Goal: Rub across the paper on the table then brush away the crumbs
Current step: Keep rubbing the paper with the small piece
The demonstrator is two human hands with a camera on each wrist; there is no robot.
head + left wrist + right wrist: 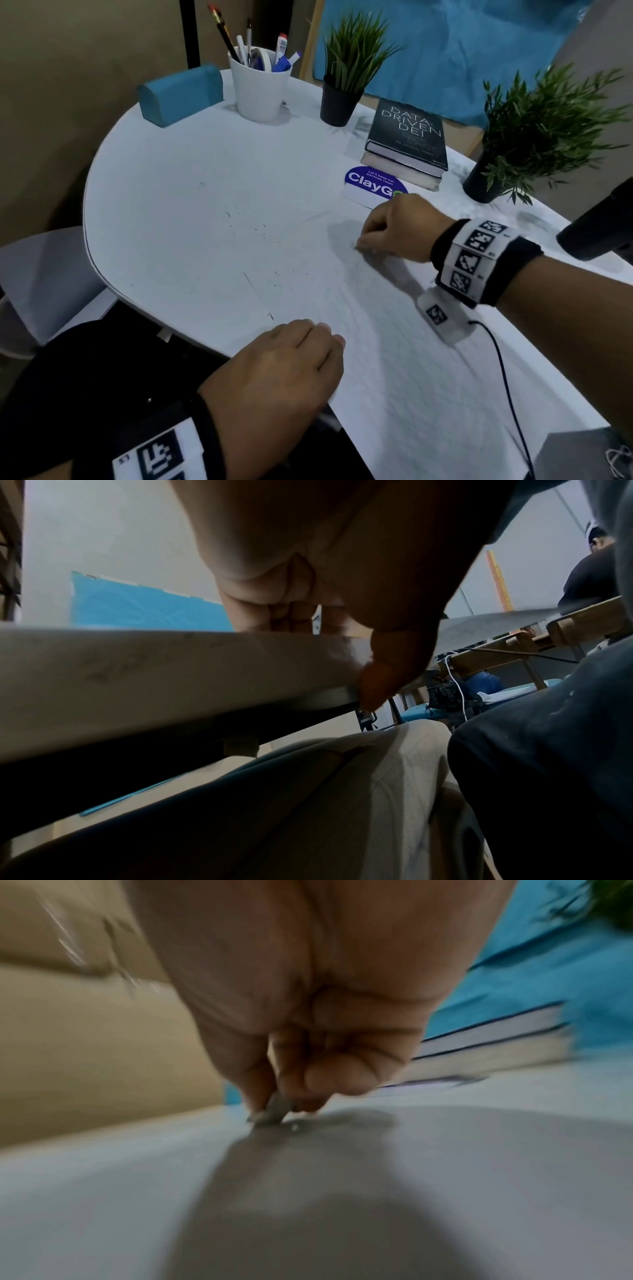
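A white sheet of paper [394,359] lies on the round white table [171,192], reaching from its middle to the near right. My right hand [390,229] pinches a small grey-white eraser [276,1110] between thumb and fingers, its tip pressed on the paper [445,1164]. This view is motion-blurred. Small dark crumbs [253,229] are scattered on the table left of the paper. My left hand [291,359] rests on the paper's near left corner at the table edge. Its fingers [291,615] lie over the top and the thumb [383,674] touches the table's rim [137,674].
Along the far side stand a blue box [181,94], a white cup of pens [260,85], two potted plants [342,78] [534,137], stacked books [407,144] and a purple ClayGo sign [373,186]. A thin cable [507,377] crosses the paper at right.
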